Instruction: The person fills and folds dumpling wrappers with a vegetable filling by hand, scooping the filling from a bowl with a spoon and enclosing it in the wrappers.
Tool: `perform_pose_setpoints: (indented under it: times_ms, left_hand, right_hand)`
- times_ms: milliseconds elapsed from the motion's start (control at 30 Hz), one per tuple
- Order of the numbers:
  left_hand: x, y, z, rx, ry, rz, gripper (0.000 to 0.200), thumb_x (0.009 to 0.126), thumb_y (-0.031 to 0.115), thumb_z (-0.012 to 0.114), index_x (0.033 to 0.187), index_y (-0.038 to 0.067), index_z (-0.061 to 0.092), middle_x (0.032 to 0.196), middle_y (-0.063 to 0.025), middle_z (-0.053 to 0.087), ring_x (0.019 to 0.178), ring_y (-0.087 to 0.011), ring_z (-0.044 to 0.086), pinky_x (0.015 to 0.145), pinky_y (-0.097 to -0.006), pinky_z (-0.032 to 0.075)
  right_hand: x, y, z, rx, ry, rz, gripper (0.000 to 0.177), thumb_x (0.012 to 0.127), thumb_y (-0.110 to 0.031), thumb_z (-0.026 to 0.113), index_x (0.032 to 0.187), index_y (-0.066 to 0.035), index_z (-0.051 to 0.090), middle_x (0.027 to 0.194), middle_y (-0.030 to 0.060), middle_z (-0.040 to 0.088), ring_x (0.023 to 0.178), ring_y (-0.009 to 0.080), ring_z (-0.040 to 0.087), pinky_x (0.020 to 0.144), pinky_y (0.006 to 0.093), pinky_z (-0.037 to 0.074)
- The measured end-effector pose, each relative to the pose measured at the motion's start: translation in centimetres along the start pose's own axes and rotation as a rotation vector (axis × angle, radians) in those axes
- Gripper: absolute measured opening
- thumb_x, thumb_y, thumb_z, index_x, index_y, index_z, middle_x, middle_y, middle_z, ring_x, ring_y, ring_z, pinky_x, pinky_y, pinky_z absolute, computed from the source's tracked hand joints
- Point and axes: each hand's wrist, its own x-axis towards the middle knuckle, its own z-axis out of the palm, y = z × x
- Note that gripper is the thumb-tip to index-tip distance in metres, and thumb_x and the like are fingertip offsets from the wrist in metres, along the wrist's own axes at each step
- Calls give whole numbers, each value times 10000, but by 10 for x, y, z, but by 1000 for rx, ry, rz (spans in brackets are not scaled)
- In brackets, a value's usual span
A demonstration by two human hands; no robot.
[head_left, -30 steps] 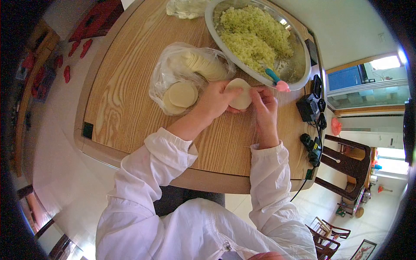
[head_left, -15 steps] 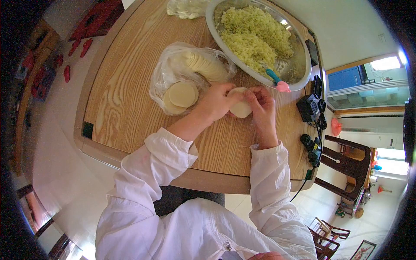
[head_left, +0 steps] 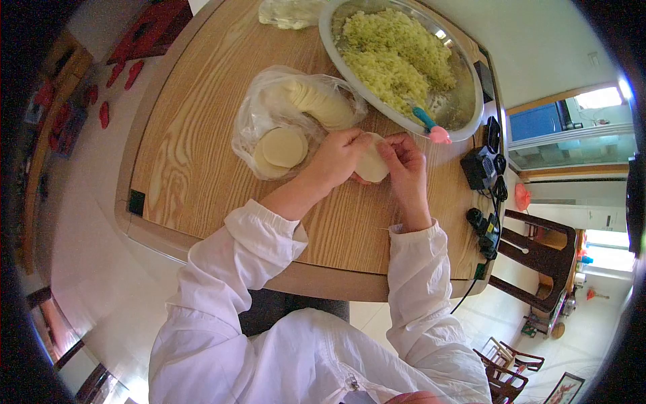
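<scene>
A pale round dumpling wrapper (head_left: 373,163) is held between my two hands over the wooden table. My left hand (head_left: 338,158) grips its left edge, with some fingers hidden beneath it. My right hand (head_left: 406,159) pinches the opposite edge between thumb and fingers. Just left of my hands lies a clear plastic bag (head_left: 254,116). A row of stacked wrappers (head_left: 319,104) leans inside it, and loose round wrappers (head_left: 282,147) lie flat at its near end. Beyond my hands stands a large metal basin (head_left: 464,114) of chopped pale-green filling (head_left: 390,57).
A utensil with a teal and pink handle (head_left: 431,124) rests on the basin's near rim. Black adapters and cables (head_left: 479,168) lie along the table's right edge. Another plastic bag (head_left: 291,12) sits at the far side. A dark wooden chair (head_left: 542,259) stands to the right.
The wrapper has turned slightly between my fingers, and more of its upper face shows. Both hands stay in nearly the same place.
</scene>
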Motion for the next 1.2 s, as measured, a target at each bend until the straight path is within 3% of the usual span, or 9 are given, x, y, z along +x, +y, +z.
perform_pose_setpoints:
  times_ms: [200, 300, 400, 500, 700, 800, 900, 1000, 1200]
  left_hand:
    - [-6, 7, 3, -72, 9, -19, 248, 872, 186, 484, 918, -43, 566, 777, -128, 607, 612, -200, 621, 457, -294, 529]
    - [-4, 3, 3, 115, -77, 35, 207, 836, 117, 536, 923, -70, 560, 813, -153, 614, 647, -219, 635, 486, -295, 540]
    - [-7, 11, 4, 54, -102, -77, 199, 805, 69, 570, 926, -89, 554, 819, -169, 617, 659, -233, 641, 510, -290, 547]
    - [-1, 2, -1, 42, -159, -106, 228, 817, 125, 591, 939, -66, 571, 834, -150, 626, 665, -231, 639, 551, -294, 558]
    - [-2, 2, -2, -75, -121, -110, 322, 881, 234, 493, 926, -78, 561, 789, -159, 618, 640, -223, 637, 497, -277, 534]
    - [0, -2, 1, -3, 13, 25, 361, 894, 281, 466, 942, -61, 568, 805, -131, 617, 660, -195, 626, 500, -277, 530]
    - [-1, 0, -2, -80, -14, -33, 325, 876, 278, 510, 981, -21, 581, 871, -95, 623, 754, -171, 618, 566, -274, 532]
    - [-2, -1, 2, 16, 21, 0, 300, 863, 229, 521, 971, -45, 578, 807, -97, 615, 654, -164, 609, 511, -267, 522]
    - [-4, 5, -1, 196, -5, 44, 246, 847, 171, 529, 939, -50, 586, 762, -106, 616, 629, -163, 609, 498, -275, 525]
  right_hand:
    - [-2, -4, 1, -15, 30, -56, 127, 834, -110, 578, 886, 6, 580, 802, 26, 596, 723, 81, 530, 654, 225, 437]
    - [-1, 1, 0, 83, 74, -38, 141, 837, -112, 572, 887, 20, 584, 801, 30, 599, 724, 89, 532, 660, 229, 437]
    - [-2, -3, 1, 85, 131, -55, 141, 835, -107, 573, 879, 26, 591, 799, 38, 605, 721, 91, 534, 656, 229, 436]
    - [-1, -2, 0, 79, 149, -58, 135, 834, -106, 575, 873, 22, 596, 796, 42, 608, 715, 90, 534, 651, 228, 435]
    - [1, 3, 0, 117, 163, -79, 132, 832, -107, 581, 881, 13, 600, 795, 36, 607, 700, 80, 526, 627, 220, 428]
    - [2, 6, -2, 128, 159, -68, 123, 831, -103, 582, 880, 9, 601, 793, 33, 606, 697, 79, 525, 626, 218, 427]
    - [1, 4, 0, 127, 159, -78, 120, 830, -104, 584, 875, 6, 599, 794, 31, 605, 697, 83, 528, 635, 220, 431]
    - [1, 3, 0, 139, 141, -81, 122, 829, -106, 587, 874, 7, 596, 796, 27, 603, 700, 84, 529, 641, 222, 433]
    - [-1, -4, 3, 26, 95, -43, 120, 827, -99, 590, 870, 12, 592, 792, 26, 601, 713, 79, 529, 649, 225, 437]
